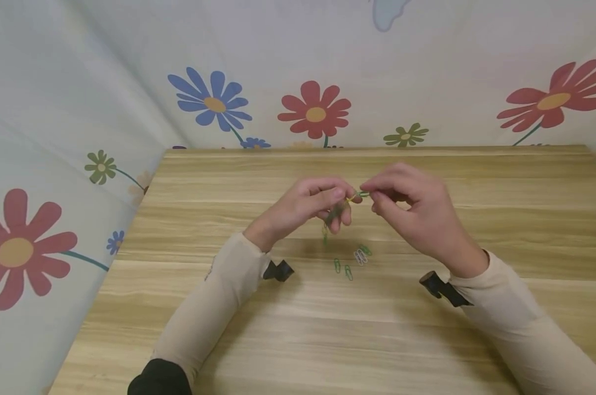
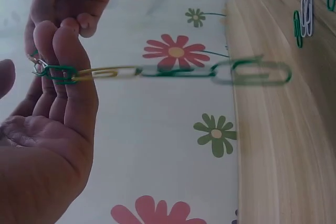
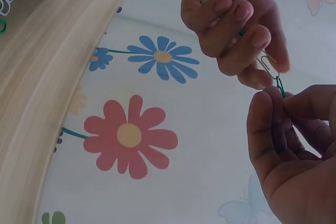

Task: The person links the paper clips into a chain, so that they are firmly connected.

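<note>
A chain of linked green and yellow paper clips point(image 2: 108, 72) runs across the fingers of my left hand point(image 1: 307, 203). The left hand holds the chain up over the table, and its loose end hangs below the fingers, blurred in the left wrist view. Close by on the right, my right hand point(image 1: 421, 211) pinches a green paper clip point(image 3: 280, 85) between thumb and forefinger. That clip meets a yellow paper clip point(image 3: 268, 65) at the left hand's fingertips. Part of the chain is hidden behind the left fingers.
Below the hands, loose green paper clips point(image 1: 337, 266) and white paper clips point(image 1: 360, 257) lie on the wooden table point(image 1: 327, 340). A flower-printed cloth point(image 1: 288, 49) stands behind the table and along its left side. Each sleeve carries a black wrist mount point(image 1: 441, 288).
</note>
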Tool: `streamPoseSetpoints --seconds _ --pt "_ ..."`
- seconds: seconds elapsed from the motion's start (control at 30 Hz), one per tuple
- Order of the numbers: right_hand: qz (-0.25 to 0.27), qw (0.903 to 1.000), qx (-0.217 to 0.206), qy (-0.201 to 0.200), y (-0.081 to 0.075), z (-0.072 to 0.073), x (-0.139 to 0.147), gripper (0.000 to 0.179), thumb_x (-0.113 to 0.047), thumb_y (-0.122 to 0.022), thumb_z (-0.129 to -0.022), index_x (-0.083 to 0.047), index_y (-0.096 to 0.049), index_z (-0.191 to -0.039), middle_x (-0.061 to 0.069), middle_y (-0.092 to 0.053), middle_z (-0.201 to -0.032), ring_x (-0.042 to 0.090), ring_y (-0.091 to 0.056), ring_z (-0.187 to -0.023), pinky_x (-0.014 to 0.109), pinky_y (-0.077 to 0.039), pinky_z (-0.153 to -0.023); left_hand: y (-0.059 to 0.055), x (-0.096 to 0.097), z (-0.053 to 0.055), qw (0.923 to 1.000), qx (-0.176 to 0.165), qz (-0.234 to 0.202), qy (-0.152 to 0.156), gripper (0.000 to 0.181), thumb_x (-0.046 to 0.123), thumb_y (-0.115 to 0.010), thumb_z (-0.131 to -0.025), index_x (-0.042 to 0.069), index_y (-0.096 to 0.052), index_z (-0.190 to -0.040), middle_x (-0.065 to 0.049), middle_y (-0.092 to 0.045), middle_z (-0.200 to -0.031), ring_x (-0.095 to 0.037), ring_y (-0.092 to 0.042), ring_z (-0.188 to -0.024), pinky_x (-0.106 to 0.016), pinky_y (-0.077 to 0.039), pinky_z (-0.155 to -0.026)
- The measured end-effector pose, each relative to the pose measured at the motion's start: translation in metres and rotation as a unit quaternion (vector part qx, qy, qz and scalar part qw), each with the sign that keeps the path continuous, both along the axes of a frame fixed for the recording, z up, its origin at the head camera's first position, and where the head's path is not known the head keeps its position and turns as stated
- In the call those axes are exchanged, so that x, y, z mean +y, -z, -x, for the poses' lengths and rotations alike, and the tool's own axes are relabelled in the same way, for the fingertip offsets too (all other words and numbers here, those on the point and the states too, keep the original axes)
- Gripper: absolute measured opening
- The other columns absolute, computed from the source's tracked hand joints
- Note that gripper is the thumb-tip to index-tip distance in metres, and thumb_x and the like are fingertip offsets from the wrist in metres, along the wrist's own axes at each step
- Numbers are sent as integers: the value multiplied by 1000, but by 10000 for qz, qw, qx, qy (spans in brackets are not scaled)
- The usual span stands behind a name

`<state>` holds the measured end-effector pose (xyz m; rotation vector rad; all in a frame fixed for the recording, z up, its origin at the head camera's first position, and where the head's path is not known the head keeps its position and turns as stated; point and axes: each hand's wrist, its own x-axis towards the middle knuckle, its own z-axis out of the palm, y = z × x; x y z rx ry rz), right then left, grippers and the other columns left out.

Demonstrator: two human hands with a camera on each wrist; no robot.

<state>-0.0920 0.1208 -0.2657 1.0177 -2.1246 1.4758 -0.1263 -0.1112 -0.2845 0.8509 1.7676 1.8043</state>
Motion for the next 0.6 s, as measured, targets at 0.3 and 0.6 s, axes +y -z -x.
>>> streamPoseSetpoints --seconds 0.3,0.6 --pt "156 9999 -19 -66 0 -7 -6 27 19 -67 -83 4 -71 -106 8 -68 -94 10 -64 -74 18 -53 -69 -5 -2 -4 9999 -101 -61 -122 20 12 -54 -104 -3 -65 -99 -17 -60 -80 -25 -58 -65 -35 -55 -65" --pt "-1255 9777 -1658 276 21 2 11 18 -1 -67 -94 -1 -69 -113 3 -65 -84 15 -59 -65 26 -49 -57 -8 -11 -1 9958 -202 -651 -609 21 15 -54 -100 -3 -63 -95 -3 -43 -62 -15 -30 -49 -24 -30 -45"
